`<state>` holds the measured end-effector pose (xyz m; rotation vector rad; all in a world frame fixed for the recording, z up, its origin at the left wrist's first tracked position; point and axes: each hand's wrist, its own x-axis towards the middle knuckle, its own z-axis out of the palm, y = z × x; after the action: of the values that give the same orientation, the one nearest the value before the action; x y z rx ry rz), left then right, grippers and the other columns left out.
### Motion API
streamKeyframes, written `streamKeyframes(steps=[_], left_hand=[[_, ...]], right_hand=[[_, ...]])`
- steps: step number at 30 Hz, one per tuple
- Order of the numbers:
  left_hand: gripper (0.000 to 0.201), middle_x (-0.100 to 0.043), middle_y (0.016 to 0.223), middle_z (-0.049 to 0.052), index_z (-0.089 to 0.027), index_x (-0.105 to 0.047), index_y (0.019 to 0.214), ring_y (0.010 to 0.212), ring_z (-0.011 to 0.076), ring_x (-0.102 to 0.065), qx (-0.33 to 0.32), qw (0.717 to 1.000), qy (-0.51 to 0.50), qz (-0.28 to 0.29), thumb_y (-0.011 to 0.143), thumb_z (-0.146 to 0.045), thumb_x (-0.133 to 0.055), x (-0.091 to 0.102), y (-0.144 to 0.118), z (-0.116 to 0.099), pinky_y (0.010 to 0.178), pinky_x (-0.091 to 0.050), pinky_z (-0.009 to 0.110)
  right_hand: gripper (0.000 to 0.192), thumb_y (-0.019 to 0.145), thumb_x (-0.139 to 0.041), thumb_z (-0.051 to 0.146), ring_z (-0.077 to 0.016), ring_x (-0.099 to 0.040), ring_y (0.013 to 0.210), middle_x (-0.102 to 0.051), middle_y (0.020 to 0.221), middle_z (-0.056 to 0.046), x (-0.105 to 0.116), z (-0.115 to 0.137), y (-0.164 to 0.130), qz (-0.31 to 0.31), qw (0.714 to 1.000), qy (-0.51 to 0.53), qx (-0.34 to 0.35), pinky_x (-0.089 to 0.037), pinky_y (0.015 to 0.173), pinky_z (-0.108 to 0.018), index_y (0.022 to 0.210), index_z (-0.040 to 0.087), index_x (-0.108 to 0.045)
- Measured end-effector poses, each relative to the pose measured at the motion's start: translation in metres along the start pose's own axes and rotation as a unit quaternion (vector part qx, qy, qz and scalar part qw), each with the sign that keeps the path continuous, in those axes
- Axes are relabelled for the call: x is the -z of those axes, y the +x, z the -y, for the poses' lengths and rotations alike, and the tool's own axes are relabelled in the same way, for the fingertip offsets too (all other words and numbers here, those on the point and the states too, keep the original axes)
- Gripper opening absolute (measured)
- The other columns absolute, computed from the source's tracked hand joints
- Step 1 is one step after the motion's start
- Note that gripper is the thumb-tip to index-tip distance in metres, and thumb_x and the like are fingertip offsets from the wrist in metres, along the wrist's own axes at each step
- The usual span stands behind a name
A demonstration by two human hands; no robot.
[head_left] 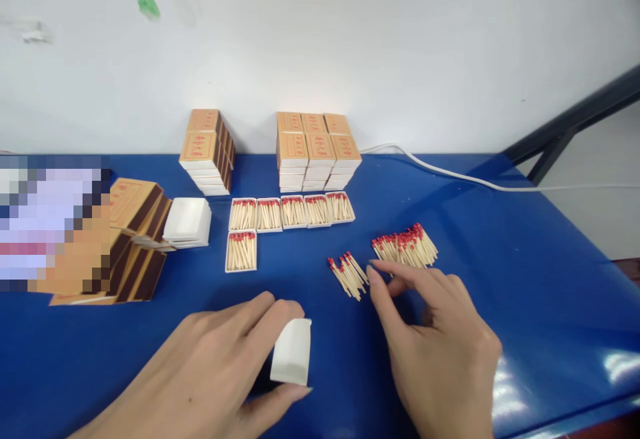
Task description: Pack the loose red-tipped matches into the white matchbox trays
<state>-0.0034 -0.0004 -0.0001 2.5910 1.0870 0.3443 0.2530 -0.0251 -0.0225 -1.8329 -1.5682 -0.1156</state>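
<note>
My left hand (220, 359) grips an empty white matchbox tray (293, 352) between thumb and fingers, just above the blue table. My right hand (435, 339) is closed in a pinch, thumb and index tips almost together. Those tips are at the right edge of a small group of red-headed matches (349, 275); whether a match is between them I cannot make out. Just beyond the right hand lies a larger heap of matches (405, 245). Several white trays filled with matches (293, 212) form a row farther back, with one more filled tray (241, 252) in front of its left end.
Stacked matchboxes (319, 149) stand by the wall, with another stack (205, 152) to their left. White empty trays (187, 220) are piled beside flat matchbox sleeves (135, 205) at left. A white cable (450, 174) crosses the back right of the blue table (500, 245).
</note>
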Motion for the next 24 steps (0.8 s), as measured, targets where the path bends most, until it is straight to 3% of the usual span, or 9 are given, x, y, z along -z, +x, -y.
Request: streamKeyframes(steps=[6, 12, 18, 24], left_hand=[[0.068, -0.084, 0.111, -0.004, -0.031, -0.059, 0.138, 0.081, 0.0271, -0.086, -0.001, 1.000, -0.002, 0.005, 0.084, -0.035, -0.101, -0.0014, -0.0028, -0.0002, 0.055, -0.059, 0.037], [0.066, -0.085, 0.113, -0.003, -0.031, -0.058, 0.138, 0.083, 0.0279, -0.087, 0.001, 1.000, 0.003, -0.009, 0.086, -0.034, -0.098, -0.0011, -0.0027, 0.0007, 0.055, -0.059, 0.037], [0.073, -0.083, 0.108, -0.006, -0.031, -0.058, 0.136, 0.078, 0.0269, -0.085, -0.001, 1.000, 0.003, -0.004, 0.079, -0.032, -0.104, -0.0004, -0.0035, 0.0005, 0.053, -0.058, 0.039], [0.071, -0.083, 0.111, -0.005, -0.032, -0.057, 0.137, 0.082, 0.0266, -0.086, 0.003, 1.000, -0.004, -0.001, 0.082, -0.030, -0.101, 0.0005, -0.0037, -0.0010, 0.056, -0.059, 0.037]], right_hand=[[0.019, 0.113, -0.076, 0.038, -0.0233, -0.061, 0.081, -0.077, 0.085, -0.002, -0.0010, -0.0044, -0.0002, -0.050, 0.996, -0.068, -0.004, -0.045, 0.073, -0.036, 0.115, 0.025, -0.089], [0.021, 0.114, -0.074, 0.038, -0.0244, -0.058, 0.082, -0.077, 0.085, -0.002, -0.0017, -0.0053, -0.0008, -0.052, 0.993, -0.102, -0.007, -0.044, 0.071, -0.036, 0.112, 0.024, -0.089], [0.021, 0.114, -0.073, 0.039, -0.0238, -0.059, 0.082, -0.075, 0.084, -0.001, -0.0018, -0.0056, -0.0006, -0.038, 0.996, -0.086, 0.004, -0.045, 0.071, -0.035, 0.106, 0.026, -0.087], [0.025, 0.114, -0.071, 0.041, -0.0243, -0.059, 0.082, -0.075, 0.083, -0.002, -0.0018, -0.0029, 0.0000, -0.027, 0.997, -0.076, -0.001, -0.044, 0.071, -0.036, 0.100, 0.025, -0.085]])
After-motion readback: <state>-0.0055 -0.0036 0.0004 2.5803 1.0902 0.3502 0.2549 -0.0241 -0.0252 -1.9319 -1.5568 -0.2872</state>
